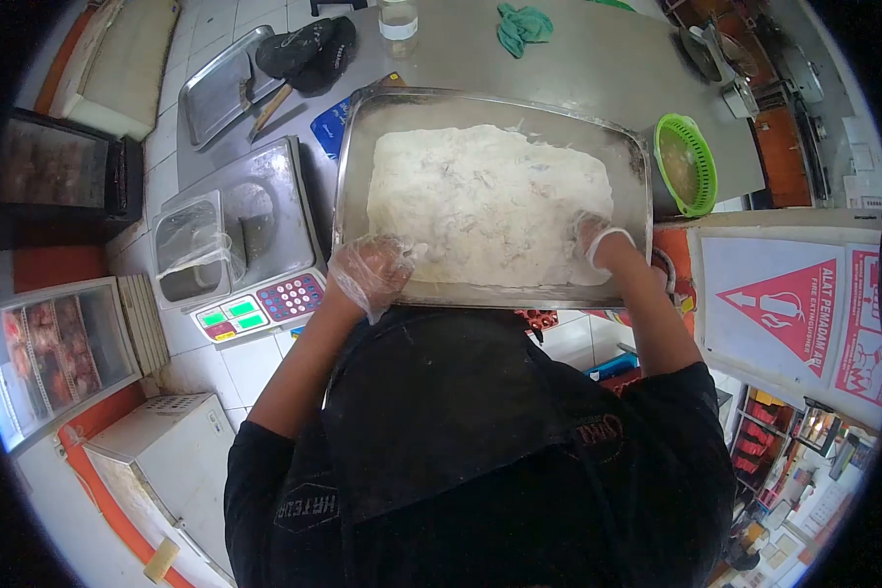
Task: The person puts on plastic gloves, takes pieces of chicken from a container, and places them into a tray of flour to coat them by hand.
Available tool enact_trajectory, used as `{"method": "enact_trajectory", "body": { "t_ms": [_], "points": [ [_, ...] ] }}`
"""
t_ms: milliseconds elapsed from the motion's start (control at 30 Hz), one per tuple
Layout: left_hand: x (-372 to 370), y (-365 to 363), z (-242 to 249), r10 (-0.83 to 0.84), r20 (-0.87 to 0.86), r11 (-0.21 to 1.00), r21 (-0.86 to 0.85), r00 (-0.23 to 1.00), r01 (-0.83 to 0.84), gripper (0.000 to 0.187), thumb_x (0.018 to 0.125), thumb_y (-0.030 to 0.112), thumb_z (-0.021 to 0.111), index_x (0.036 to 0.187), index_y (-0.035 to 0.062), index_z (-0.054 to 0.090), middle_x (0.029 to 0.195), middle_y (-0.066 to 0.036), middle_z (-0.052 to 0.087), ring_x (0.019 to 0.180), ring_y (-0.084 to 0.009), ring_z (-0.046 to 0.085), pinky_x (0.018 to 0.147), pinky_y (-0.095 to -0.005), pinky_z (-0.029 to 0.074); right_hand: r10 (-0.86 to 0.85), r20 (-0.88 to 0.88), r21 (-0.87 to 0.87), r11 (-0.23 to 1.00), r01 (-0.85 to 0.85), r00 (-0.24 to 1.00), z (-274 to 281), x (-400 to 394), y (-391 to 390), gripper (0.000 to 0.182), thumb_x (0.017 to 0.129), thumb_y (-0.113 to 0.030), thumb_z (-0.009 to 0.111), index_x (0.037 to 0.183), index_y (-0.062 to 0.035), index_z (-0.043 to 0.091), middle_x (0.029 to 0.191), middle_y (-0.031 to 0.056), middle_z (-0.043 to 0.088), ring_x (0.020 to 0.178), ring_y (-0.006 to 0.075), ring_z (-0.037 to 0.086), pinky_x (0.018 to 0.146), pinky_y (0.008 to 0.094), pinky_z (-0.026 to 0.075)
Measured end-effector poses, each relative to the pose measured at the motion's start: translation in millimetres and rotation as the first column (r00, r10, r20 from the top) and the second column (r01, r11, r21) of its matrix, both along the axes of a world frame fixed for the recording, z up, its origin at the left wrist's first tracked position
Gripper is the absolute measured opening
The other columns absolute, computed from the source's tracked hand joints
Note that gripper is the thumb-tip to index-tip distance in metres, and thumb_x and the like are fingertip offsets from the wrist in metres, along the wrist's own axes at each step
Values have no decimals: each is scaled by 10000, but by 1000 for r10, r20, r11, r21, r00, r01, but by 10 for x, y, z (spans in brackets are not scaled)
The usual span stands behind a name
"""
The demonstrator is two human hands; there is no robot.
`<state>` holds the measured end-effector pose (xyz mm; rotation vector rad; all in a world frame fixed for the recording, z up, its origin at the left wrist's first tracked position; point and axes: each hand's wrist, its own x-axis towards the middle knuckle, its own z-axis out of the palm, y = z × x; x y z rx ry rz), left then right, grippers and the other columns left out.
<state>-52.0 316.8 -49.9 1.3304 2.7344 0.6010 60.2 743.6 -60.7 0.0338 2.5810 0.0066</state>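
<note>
A large metal tray [641, 230] lies in front of me, holding a wide layer of whitish flour-like material [480, 201]. My left hand [374, 269], in a clear plastic glove, is at the tray's near left corner with its fingers curled at the edge of the white layer; what they hold, if anything, is hidden. At the near right side, my right hand [598, 238], also gloved, has its fingers in the white material, which partly covers them.
A digital scale [294, 216] with a clear plastic container [188, 253] stands left of the tray. Beyond it are a smaller metal tray [204, 98] and a black cap [314, 51]. A green basket [701, 167] is at the right; a jar [398, 24] and green cloth [523, 27] lie behind.
</note>
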Motion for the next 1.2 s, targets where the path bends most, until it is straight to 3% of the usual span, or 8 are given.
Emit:
{"method": "enact_trajectory", "body": {
  "t_ms": [200, 267, 400, 600, 800, 933, 1033, 1200],
  "points": [
    [9, -5, 15, 1, -15, 1000, 7, 1000, 0, 292, 819, 315, 666, 1033, 116, 674, 996, -125, 693, 887, -323, 677, 766, -451, 560, -83, 101, 68, 995, 76, 991, 192, -38, -227, 278, 858, -187, 570, 1038, 6, 655, 1059, 251, 667, 1006, 383, 651, 875, 450, 519],
    [1, -14, -33, -5, -65, 1000, 25, 998, 6, 290, 821, 316, 667, 1026, 112, 679, 992, -130, 694, 886, -323, 678, 772, -450, 562, -340, 168, -239, 896, 373, 925, 312, -85, -219, 313, 857, -255, 623, 1074, -33, 662, 1067, 225, 676, 989, 387, 651, 876, 451, 518],
    [4, -17, 12, -18, -4, 997, -73, 1000, 18, 320, 845, 342, 633, 1039, 90, 671, 1020, -140, 691, 922, -334, 671, 806, -458, 548, -172, -84, -117, 980, 162, 981, -143, 80, 97, 351, 830, -312, 680, 1080, -67, 678, 1046, 206, 689, 968, 381, 653, 875, 434, 514],
    [-6, -18, -42, 11, 56, 997, -79, 998, -7, 334, 871, 356, 592, 1054, 86, 665, 1031, -137, 692, 942, -334, 668, 817, -469, 541, -448, 35, -553, 736, 391, 893, -19, 6, 210, 372, 810, -311, 696, 1080, -54, 695, 1019, 189, 699, 922, 317, 664, 864, 379, 505],
    [1, 6, 47, 2, 9, 1000, 15, 1000, -2, 276, 833, 301, 655, 1027, 104, 674, 979, -128, 687, 889, -333, 671, 773, -446, 556, -657, -301, -455, 736, 501, 691, 1089, -193, 618, 341, 811, -301, 678, 1054, -64, 706, 1070, 159, 699, 970, 353, 659, 851, 399, 512],
    [-2, -3, -33, 4, -15, 1000, -29, 1000, -5, 260, 835, 307, 648, 1008, 115, 675, 960, -113, 687, 879, -323, 671, 761, -446, 557, -553, -446, -15, 791, 612, 704, 781, -371, 1963, 329, 838, -309, 666, 1067, -77, 712, 1079, 171, 698, 965, 356, 674, 847, 398, 526],
    [15, -12, -21, -6, -90, 999, 43, 996, 10, 260, 829, 308, 657, 1000, 114, 678, 946, -97, 688, 866, -320, 671, 744, -444, 560, -669, -324, 201, 642, 739, 669, 952, -537, 1954, 405, 933, -402, 530, 1131, -79, 672, 1195, 157, 656, 1110, 317, 621, 927, 373, 495],
    [1, 6, 41, 5, 46, 999, -47, 999, -3, 328, 897, 369, 548, 1036, 104, 682, 1028, -118, 691, 942, -328, 662, 833, -446, 538, -379, -414, 337, 781, 526, 828, 1149, -745, 954, 445, 960, -401, 489, 1233, -76, 622, 1329, 153, 572, 1225, 310, 551, 1020, 395, 442]
  ]
}}
